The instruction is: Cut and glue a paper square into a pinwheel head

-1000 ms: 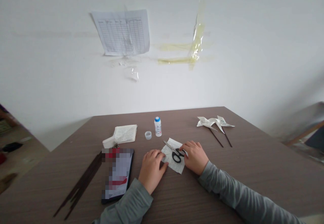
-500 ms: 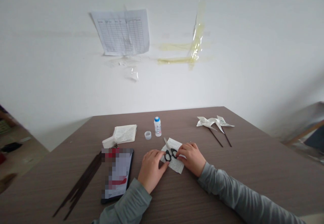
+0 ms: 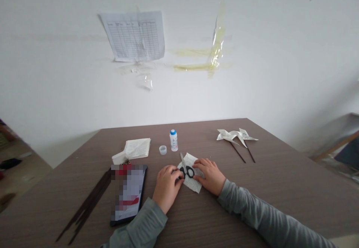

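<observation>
A pair of black-handled scissors (image 3: 186, 169) lies on a square of printed paper (image 3: 193, 184), blades pointing away from me. My left hand (image 3: 167, 186) has its thumb and fingers closed around the left handle loop. On the paper's right side rests my right hand (image 3: 210, 175), fingers spread beside the right loop, apart from it. Just beyond the paper stands a small white bottle (image 3: 174, 143) with a blue top. A clear cap (image 3: 162, 150) sits to the left of the bottle.
Two paper pinwheels (image 3: 224, 135) on dark sticks lie at the back right. To the left are a stack of paper squares (image 3: 138, 148), a phone (image 3: 129, 195) and a bundle of dark sticks (image 3: 86, 207). The table (image 3: 230, 218) meets a white wall.
The scissors have shifted slightly left with my left hand. My right fingers have come off the right handle loop and now rest on the paper.
</observation>
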Demonstrator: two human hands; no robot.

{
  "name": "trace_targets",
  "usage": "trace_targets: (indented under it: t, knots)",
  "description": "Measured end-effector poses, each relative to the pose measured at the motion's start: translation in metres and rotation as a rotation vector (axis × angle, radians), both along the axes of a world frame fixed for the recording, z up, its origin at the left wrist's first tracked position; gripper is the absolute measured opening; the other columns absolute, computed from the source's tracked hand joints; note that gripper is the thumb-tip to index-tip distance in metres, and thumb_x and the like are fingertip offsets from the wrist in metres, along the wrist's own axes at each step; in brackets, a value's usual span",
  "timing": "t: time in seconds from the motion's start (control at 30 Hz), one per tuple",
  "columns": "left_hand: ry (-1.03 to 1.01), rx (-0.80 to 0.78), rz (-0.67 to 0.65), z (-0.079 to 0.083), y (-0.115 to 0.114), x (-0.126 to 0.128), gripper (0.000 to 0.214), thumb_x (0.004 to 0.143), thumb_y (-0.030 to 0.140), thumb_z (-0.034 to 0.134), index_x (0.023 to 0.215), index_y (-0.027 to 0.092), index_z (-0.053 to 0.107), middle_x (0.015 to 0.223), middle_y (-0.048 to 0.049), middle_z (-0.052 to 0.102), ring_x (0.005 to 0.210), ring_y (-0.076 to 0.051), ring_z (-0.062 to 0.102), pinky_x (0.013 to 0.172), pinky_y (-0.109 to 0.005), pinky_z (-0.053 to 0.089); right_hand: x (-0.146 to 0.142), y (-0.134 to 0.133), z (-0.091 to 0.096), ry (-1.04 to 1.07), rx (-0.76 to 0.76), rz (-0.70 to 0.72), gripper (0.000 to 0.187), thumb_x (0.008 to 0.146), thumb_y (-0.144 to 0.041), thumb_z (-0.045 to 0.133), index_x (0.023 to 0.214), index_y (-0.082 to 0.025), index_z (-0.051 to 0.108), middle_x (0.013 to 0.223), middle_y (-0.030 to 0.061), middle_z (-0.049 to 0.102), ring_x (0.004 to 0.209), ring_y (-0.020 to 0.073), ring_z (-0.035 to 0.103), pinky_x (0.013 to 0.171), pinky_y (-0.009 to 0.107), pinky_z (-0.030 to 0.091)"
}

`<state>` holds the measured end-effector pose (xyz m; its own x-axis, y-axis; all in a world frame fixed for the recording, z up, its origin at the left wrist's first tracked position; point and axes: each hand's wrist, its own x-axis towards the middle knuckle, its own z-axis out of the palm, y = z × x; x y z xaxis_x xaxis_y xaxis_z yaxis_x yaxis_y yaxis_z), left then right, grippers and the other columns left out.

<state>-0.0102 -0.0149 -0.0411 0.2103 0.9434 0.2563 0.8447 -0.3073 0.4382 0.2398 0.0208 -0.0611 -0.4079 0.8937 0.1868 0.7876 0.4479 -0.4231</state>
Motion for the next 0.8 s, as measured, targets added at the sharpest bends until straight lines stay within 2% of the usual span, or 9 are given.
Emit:
trace_targets:
  t: [0.23, 0.4, 0.6, 0.8]
  knots:
    - [0.022, 0.118, 0.015, -0.001, -0.005, -0.017, 0.03, 0.103, 0.003, 0.087, 0.092, 0.03, 0.096, 0.136, -0.0097, 0.098, 0.151, -0.042, 0.086, 0.135, -0.069, 0.069, 0.004, 0.005, -0.003, -0.034, -0.015, 0.043, 0.046, 0.109, -0.023, 0.088, 0.153, -0.035, 0.096, 0.164, 0.0135, 0.089, 0.157, 0.0444, 0.08, 0.136, 0.068, 0.066]
    - [0.028, 0.149, 0.034, 0.003, -0.014, -0.046, 0.031, 0.103, 0.008, 0.082, 0.089, 0.032, 0.095, 0.137, -0.0087, 0.097, 0.151, -0.042, 0.083, 0.136, -0.068, 0.067, 0.005, 0.004, 0.002, -0.042, -0.04, 0.042, 0.047, 0.11, -0.021, 0.087, 0.154, -0.035, 0.094, 0.165, 0.0104, 0.088, 0.158, 0.0409, 0.08, 0.138, 0.064, 0.065]
    - [0.111, 0.122, 0.145, 0.027, -0.011, -0.084, 0.028, 0.1, 0.014, 0.085, 0.084, 0.035, 0.094, 0.139, -0.0069, 0.098, 0.152, -0.044, 0.081, 0.136, -0.066, 0.063, 0.005, 0.001, 0.007, -0.025, -0.038, 0.03, 0.045, 0.108, -0.017, 0.09, 0.152, -0.028, 0.096, 0.164, 0.018, 0.089, 0.157, 0.0443, 0.081, 0.137, 0.065, 0.065]
    - [0.19, 0.066, 0.195, 0.055, 0.01, -0.105, 0.026, 0.101, 0.015, 0.086, 0.088, 0.034, 0.098, 0.145, -0.0086, 0.097, 0.151, -0.043, 0.081, 0.138, -0.063, 0.06, 0.005, 0.0, 0.007, -0.011, -0.014, 0.027, 0.045, 0.107, -0.017, 0.091, 0.149, -0.033, 0.097, 0.16, 0.0145, 0.09, 0.154, 0.0442, 0.083, 0.135, 0.064, 0.067]
